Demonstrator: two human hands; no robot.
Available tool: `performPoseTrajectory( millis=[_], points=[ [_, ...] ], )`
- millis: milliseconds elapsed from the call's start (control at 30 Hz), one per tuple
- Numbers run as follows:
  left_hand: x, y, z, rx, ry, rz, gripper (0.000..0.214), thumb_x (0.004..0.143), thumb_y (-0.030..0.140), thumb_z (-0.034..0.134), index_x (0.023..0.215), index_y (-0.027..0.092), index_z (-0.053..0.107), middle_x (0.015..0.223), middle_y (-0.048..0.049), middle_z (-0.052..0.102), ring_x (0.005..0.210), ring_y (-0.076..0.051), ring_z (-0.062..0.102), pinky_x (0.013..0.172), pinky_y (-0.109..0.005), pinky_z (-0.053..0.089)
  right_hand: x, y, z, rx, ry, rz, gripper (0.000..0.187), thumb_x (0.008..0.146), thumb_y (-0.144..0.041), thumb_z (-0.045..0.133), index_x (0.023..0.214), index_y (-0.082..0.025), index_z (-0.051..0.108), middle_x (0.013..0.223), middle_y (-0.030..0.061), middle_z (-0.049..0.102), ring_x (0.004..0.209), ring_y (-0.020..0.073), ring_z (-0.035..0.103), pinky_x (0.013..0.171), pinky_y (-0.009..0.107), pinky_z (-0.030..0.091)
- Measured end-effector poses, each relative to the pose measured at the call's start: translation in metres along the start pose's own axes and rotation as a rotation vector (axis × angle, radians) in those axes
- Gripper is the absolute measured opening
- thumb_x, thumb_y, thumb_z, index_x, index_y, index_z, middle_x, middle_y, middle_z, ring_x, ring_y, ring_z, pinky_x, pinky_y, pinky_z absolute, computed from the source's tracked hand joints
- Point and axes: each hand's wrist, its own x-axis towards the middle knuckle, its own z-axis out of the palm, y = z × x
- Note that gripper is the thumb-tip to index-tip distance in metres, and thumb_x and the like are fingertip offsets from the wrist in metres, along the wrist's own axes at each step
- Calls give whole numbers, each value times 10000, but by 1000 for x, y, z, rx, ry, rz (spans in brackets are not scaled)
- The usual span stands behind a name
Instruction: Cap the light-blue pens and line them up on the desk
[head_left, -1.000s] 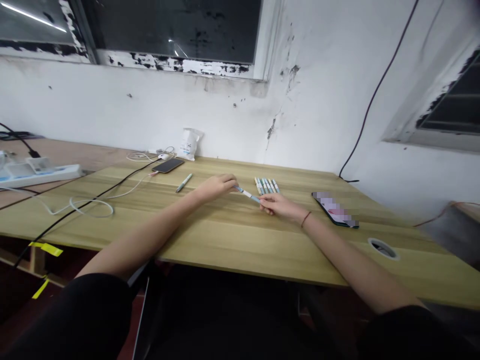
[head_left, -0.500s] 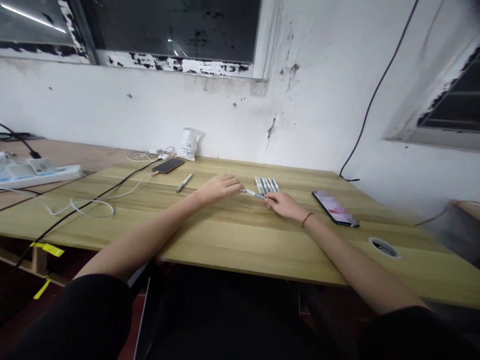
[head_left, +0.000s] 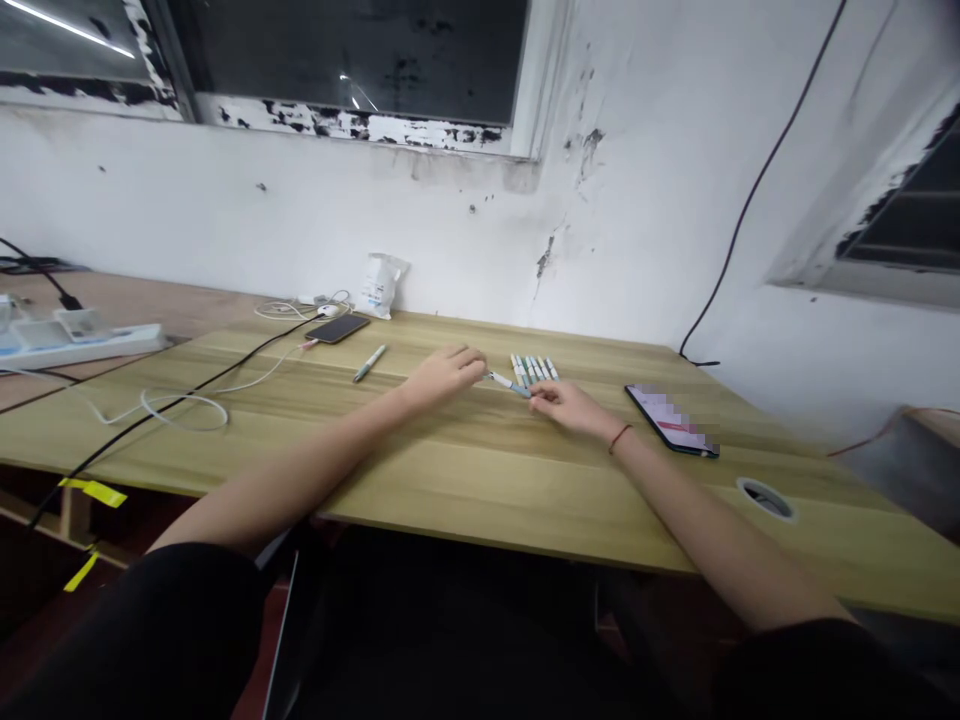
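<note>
A slim white and blue marker pen (head_left: pixel 511 384) stretches between my two hands just over the table. My right hand (head_left: pixel 564 406) is closed in a pinch on its blue end. At the other end, the curled fingers of my left hand (head_left: pixel 448 374) close on the tip; the fingertips are partly hidden. Right behind the pen, several similar marker pens (head_left: pixel 534 369) lie side by side in a row. Another marker pen (head_left: pixel 370 363) rests alone to the left of my left hand.
On the wooden table (head_left: pixel 450 480), a dark phone (head_left: pixel 337 329) with cables lies at the back left beside a white plastic packet (head_left: pixel 381 286). A lit phone (head_left: pixel 671 420) lies to the right, near a round cable hole (head_left: pixel 766 499). A power strip (head_left: pixel 97 345) sits far left.
Both hands stay nearly in place with the marker pen between them. The view has shifted very slightly.
</note>
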Motion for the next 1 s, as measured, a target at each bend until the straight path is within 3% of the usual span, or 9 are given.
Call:
performPoseTrajectory(
  millis=[133,300,500,600,700,800,933,1000],
  points=[
    [2,2,-6,61,-1,70,219,946,214,382,973,192,599,1058,-62,641,932,-165,538,782,-298,387,-2,-3,-3,-18,-104,21,251,828,-335,442,727,-163,594,740,32,616,670,160,523,629,265,381],
    [1,3,-8,106,-49,110,228,944,206,387,1025,198,600,1025,-52,654,897,-165,544,754,-291,376,-3,-2,-2,-103,-59,52,216,836,-257,413,733,-167,579,703,29,608,619,151,509,584,254,357],
    [3,4,-10,107,-100,53,248,950,228,368,1022,182,600,961,-75,652,838,-158,574,756,-286,395,-3,-3,2,-281,95,12,217,835,-178,411,754,-171,612,692,36,622,626,161,508,581,257,327],
    [3,7,-10,98,-191,-3,246,947,229,373,1024,176,601,893,-64,664,772,-161,593,706,-280,410,-3,-7,4,-323,141,-19,231,834,-155,416,773,-162,639,743,63,652,666,175,523,605,267,331],
    [2,8,-9,98,-317,-109,233,930,222,406,1065,197,594,823,-46,672,698,-165,603,615,-260,399,-4,-11,6,-359,149,-59,231,836,-161,430,780,-160,654,745,75,656,687,184,527,617,273,328],
    [4,9,-9,74,-353,-198,233,933,300,411,1060,234,595,856,-39,677,705,-165,614,574,-244,381,-4,-13,7,-329,134,-41,218,839,-184,436,797,-166,649,713,54,643,644,168,512,598,268,318],
    [7,12,-12,40,-370,-148,327,915,455,412,1075,226,582,965,-45,665,830,-181,621,623,-248,407,-3,-12,7,-239,84,0,222,849,-249,428,742,-175,608,630,14,587,568,142,475,561,258,309],
    [7,13,-12,41,-368,-100,308,918,415,427,1117,227,567,1016,-51,648,885,-180,612,654,-247,417,-3,-11,7,-200,72,19,228,848,-269,428,724,-176,596,632,9,584,569,138,477,562,257,318]
  ],
)
